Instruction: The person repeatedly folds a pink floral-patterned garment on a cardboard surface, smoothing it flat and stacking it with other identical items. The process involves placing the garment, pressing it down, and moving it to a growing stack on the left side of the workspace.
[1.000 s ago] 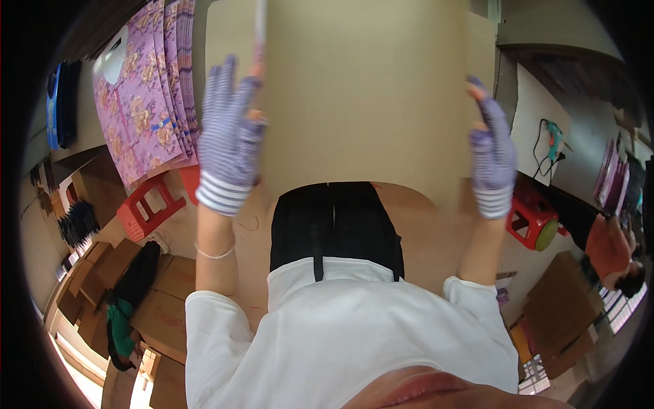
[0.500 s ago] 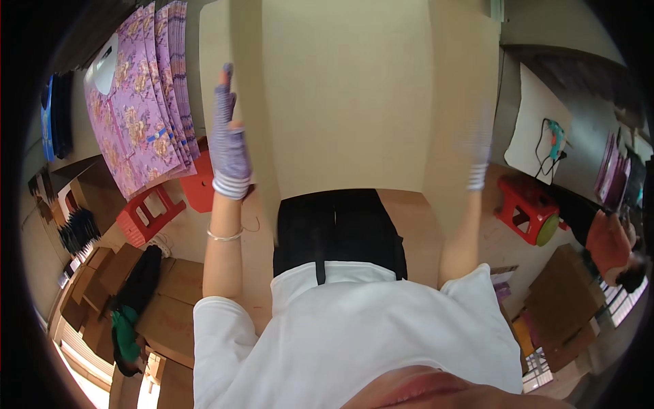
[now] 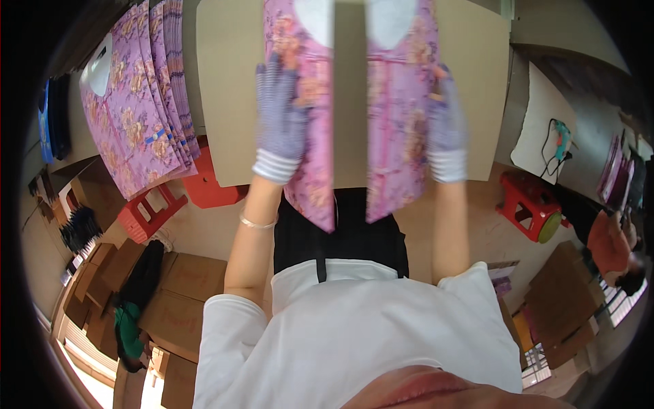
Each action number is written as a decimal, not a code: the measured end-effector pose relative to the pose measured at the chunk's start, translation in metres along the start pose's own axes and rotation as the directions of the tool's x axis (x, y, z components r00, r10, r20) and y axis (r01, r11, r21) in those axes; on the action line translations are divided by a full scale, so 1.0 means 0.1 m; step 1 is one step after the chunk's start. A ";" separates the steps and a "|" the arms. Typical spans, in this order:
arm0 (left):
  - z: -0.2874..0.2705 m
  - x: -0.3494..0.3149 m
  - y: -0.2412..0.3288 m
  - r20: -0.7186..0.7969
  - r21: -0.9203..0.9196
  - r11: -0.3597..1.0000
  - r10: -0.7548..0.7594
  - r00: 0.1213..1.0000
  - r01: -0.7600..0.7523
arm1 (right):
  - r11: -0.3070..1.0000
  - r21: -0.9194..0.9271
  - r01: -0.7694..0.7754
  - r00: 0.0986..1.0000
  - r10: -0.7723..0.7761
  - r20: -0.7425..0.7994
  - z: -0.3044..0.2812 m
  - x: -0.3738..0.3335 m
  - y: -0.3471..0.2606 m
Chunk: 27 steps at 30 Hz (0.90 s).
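Note:
Two upright panels with a purple floral print, the left panel [image 3: 317,129] and the right panel [image 3: 392,129], stand in front of me with a narrow gap between them. Each carries part of a white rounded shape at its far end. My left hand [image 3: 279,116], in a striped grey-purple glove, lies flat against the left panel's outer face, fingers stretched. Against the outer side of the right panel rests my right hand [image 3: 447,123], gloved alike and blurred, its fingers extended. Beneath spreads a wide tan board [image 3: 235,102].
Left, several floral pieces [image 3: 129,102] are stacked beside red stools [image 3: 151,211]. Right are a teal corded tool [image 3: 561,140] on a white sheet [image 3: 538,129] and another red stool [image 3: 528,204]. Cardboard boxes [image 3: 180,300] and two people, one in green [image 3: 127,327], one in orange [image 3: 610,242], are farther off.
Both hands have moved inward from the board's sides. The side panels, tan toward me before, have swung toward the middle and now show their purple floral faces.

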<state>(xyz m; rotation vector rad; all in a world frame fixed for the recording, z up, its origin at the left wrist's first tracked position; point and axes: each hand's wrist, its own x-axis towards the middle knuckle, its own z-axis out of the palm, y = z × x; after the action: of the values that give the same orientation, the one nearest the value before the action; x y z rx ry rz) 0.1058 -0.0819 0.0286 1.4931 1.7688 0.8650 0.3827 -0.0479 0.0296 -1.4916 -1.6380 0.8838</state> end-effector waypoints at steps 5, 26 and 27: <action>-0.74 -0.06 -0.05 0.041 -0.765 0.612 -0.265 0.963 0.201 | 0.930 0.244 -0.275 0.961 0.265 0.074 -1.07 -0.28 -0.38; 0.44 0.61 0.24 0.034 0.531 0.723 0.502 0.864 -0.441 | 0.965 0.123 -0.232 0.930 0.183 0.317 -0.01 -0.20 -0.24; 0.50 0.58 0.22 0.070 0.589 0.686 0.484 0.872 -0.428 | 0.954 0.132 -0.270 0.920 0.215 0.327 0.16 -0.24 -0.22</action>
<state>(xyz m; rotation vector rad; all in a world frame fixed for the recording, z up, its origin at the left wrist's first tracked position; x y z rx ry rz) 0.1512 -0.0179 0.0148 2.4239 1.8546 0.6296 0.3589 -0.0735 0.0389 -1.5112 -1.5593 1.4261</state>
